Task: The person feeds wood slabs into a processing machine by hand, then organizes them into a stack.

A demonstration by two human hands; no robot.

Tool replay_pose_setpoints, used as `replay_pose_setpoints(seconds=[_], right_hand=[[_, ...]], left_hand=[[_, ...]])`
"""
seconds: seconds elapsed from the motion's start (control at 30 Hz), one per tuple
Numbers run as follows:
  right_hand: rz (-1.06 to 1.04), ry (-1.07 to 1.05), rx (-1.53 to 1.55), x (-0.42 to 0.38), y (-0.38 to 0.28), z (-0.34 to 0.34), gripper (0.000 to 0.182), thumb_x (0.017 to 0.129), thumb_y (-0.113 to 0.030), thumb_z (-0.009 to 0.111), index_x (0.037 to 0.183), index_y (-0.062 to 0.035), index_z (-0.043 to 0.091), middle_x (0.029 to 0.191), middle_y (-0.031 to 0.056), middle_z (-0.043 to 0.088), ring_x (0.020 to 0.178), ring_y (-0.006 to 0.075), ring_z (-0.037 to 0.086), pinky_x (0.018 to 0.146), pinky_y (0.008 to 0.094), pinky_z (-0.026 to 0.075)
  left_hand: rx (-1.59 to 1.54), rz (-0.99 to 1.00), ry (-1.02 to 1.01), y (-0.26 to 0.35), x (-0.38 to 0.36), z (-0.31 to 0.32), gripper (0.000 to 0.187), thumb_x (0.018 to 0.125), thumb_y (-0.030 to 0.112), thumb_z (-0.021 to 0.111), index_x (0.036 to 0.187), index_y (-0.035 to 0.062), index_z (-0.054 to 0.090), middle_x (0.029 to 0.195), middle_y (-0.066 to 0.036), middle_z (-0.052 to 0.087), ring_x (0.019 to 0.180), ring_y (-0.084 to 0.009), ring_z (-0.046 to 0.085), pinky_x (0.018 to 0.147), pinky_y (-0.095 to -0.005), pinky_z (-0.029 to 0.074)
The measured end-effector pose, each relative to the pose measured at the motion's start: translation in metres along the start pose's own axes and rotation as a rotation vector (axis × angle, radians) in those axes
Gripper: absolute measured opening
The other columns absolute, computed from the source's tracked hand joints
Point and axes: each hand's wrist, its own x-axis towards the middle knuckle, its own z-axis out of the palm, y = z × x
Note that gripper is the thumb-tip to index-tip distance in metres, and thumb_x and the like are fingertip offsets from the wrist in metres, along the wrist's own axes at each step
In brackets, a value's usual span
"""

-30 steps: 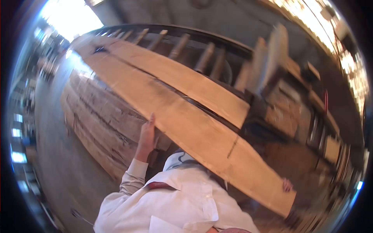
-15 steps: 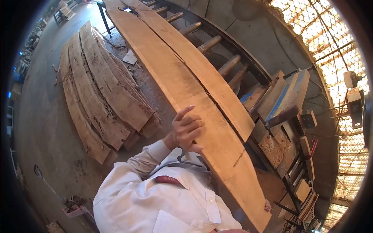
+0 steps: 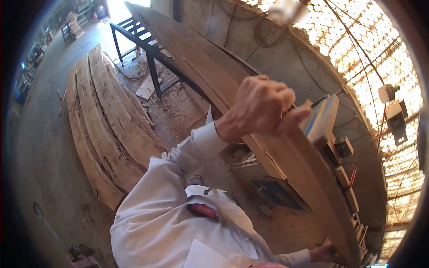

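A long wooden board [image 3: 308,178] runs from the far top left to the lower right, tilted up with a long edge raised. My left hand [image 3: 263,107] is closed at the board's upper edge near the middle, its knuckles up and thumb toward the right. At the lower right, my right hand [image 3: 327,252] is at the near end of the board, its fingers partly hidden. A narrow, lighter wood edge [image 3: 268,158] shows along the board's left side, below my left hand.
Rough planks [image 3: 109,120] lie stacked on the floor at left. A dark metal frame [image 3: 152,71] stands under the board's far part. At right are a blue-marked bench piece [image 3: 324,116], a red hook [image 3: 351,178] and wall switch boxes [image 3: 393,118]. Wood scraps litter the floor.
The board has turned from lying flat to tilted, hiding most of the rollers. My left hand has moved up and right with it. My right hand and sleeve show more at the near end.
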Motion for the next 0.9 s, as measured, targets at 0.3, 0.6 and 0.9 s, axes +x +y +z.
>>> replay_pose_setpoints(seconds=[0.3, 0.6, 0.9], right_hand=[[-0.392, 0.065, -0.354, 0.058, 0.023, 0.052, 0.071, 0.091, -0.041, 0.072, 0.146, -0.0041, 0.047, 0.154, 0.0141, 0.045, 0.141, 0.0335, 0.043, 0.12, 0.0511, 0.032], [-0.29, 0.082, -0.627, 0.06, 0.034, 0.024, 0.072, 0.09, -0.037, 0.075, 0.148, -0.0084, 0.044, 0.154, 0.0126, 0.043, 0.139, 0.0306, 0.045, 0.118, 0.0487, 0.035], [-0.03, 0.517, -0.831, -0.028, 0.073, -0.077, 0.075, 0.089, -0.039, 0.076, 0.148, -0.0051, 0.044, 0.153, 0.0138, 0.044, 0.136, 0.0312, 0.046, 0.116, 0.0471, 0.035]], left_hand=[[0.072, -0.103, -0.07, -0.035, 0.089, -0.012, 0.071, 0.097, 0.058, 0.053, 0.049, 0.0068, 0.055, 0.047, -0.013, 0.053, 0.041, -0.0294, 0.053, 0.048, -0.0409, 0.045], [0.103, -0.309, -0.391, -0.077, 0.101, 0.018, 0.081, 0.097, 0.069, 0.043, 0.06, -0.0001, 0.064, 0.064, -0.021, 0.063, 0.065, -0.0362, 0.065, 0.072, -0.0494, 0.051], [0.105, -0.456, -0.872, -0.117, -0.026, 0.141, 0.067, 0.101, 0.059, 0.042, 0.085, 0.0035, 0.076, 0.097, -0.022, 0.072, 0.103, -0.0409, 0.068, 0.09, -0.0479, 0.052]])
